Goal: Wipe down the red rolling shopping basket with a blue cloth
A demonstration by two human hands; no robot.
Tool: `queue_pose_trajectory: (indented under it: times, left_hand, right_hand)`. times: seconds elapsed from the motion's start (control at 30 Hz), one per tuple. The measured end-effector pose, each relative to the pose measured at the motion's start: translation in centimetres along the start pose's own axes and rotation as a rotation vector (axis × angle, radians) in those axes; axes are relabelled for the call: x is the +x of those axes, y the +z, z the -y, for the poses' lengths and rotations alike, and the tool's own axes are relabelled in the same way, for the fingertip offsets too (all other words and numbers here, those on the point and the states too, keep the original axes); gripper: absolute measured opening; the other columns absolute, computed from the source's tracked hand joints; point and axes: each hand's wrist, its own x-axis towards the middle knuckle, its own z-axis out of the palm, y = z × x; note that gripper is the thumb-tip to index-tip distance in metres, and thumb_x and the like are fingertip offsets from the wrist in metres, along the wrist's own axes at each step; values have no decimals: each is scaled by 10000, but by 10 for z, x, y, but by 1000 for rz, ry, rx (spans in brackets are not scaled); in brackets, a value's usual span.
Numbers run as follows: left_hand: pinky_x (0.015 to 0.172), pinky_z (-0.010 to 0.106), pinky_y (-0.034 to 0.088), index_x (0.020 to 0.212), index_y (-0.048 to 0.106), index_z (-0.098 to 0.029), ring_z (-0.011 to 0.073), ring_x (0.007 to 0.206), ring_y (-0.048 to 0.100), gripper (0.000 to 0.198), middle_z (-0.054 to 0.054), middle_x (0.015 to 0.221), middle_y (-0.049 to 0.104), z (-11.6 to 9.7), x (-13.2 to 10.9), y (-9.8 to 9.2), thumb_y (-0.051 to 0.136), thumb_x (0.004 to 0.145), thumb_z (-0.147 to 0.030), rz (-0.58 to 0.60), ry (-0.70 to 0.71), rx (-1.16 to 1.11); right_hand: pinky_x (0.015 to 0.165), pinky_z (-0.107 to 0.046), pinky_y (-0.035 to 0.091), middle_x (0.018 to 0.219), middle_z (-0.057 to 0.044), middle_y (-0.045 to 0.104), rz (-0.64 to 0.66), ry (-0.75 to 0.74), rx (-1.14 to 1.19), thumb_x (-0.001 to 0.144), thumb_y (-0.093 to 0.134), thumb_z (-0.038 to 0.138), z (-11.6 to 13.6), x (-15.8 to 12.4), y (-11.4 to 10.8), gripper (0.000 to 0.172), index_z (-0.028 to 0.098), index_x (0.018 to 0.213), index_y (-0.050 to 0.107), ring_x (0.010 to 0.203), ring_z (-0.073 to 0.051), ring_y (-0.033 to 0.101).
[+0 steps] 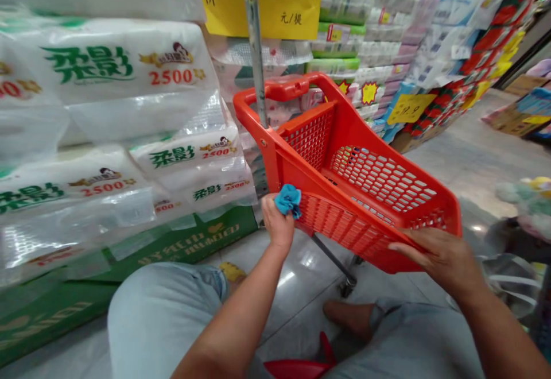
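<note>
A red plastic shopping cart [282,163] with lattice walls stands in front of me, tilted in view with its handle at the upper left. My left hand [278,224] is closed around a crumpled blue cloth [288,200], which presses on the cart's near side below the handle end. At the cart's other end, my right hand [443,255] grips the basket's rim, thumb on the outer side and fingers partly hidden beyond the edge. Through the lattice the basket's inside shows.
Tissue packs [99,69] are stacked at the left on a green carton base [206,235]. A metal pole [253,40] rises beside the cart's handle. More stacked packs [344,0] line the back. A caster wheel [348,286] rests on the tiled floor [297,296].
</note>
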Motion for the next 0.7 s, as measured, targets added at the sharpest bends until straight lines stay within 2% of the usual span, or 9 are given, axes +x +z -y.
queue_pose_trajectory:
  times: [0.1,0.17,0.23,0.3,0.4,0.53,0.6,0.7]
  left_hand:
    - [913,343,499,1125,573,-249,207,1022,584,267,59,1089,588,-20,-3,-1,565,858,-239,87,171,-56]
    - [935,371,486,1166,582,-242,226,1059,564,292,83,1138,573,-29,8,0,561,875,-263,54,196,-64]
    - [965,417,463,1208,572,-212,257,1103,530,326,118,1172,543,-36,20,3,554,888,-270,-10,177,-54]
    - [955,416,461,1210,575,-212,256,1090,526,328,120,1165,545,-44,27,6,568,885,-259,-31,184,-50]
    - [883,353,481,1159,604,-260,213,987,556,294,72,1094,587,-52,24,8,585,868,-218,10,249,-57]
    - [939,405,469,1182,571,-236,243,1064,546,341,93,1128,575,-38,31,-4,555,842,-217,-60,219,-71]
    - [976,426,461,1175,545,-221,251,1097,540,345,95,1128,567,-26,46,-9,535,831,-218,-118,172,-90]
    - [985,416,462,1163,502,-226,221,1048,556,326,70,1070,558,-20,70,-7,472,845,-161,-218,66,-120]
  right_hand:
    - [696,-313,518,755,-68,757,-3,36,-47,959,501,633,-10,-3,-6,545,196,778,771,692,-209,709]
    - [676,-313,500,793,-74,762,4,141,-86,990,467,588,-2,4,-8,537,193,782,765,707,-212,708]
    - [659,-309,484,853,-84,771,-25,283,-113,1011,444,545,18,19,-5,506,189,866,773,745,-220,716]
    - [670,-306,480,910,-99,777,-100,373,-88,1022,433,513,44,42,4,480,177,970,772,800,-229,722]
    - [678,-293,452,923,-114,774,-175,354,-5,1036,396,479,75,76,24,486,162,980,759,801,-216,704]
    - [595,-293,350,765,-100,736,-255,320,-131,1037,397,412,83,91,43,461,151,872,739,645,-176,622]
    - [587,-295,332,736,-95,721,-291,282,-171,1029,422,376,78,88,46,422,148,861,735,627,-166,601]
    - [564,-303,299,627,-78,656,-319,291,-162,1013,436,357,67,80,44,446,165,695,681,566,-153,540]
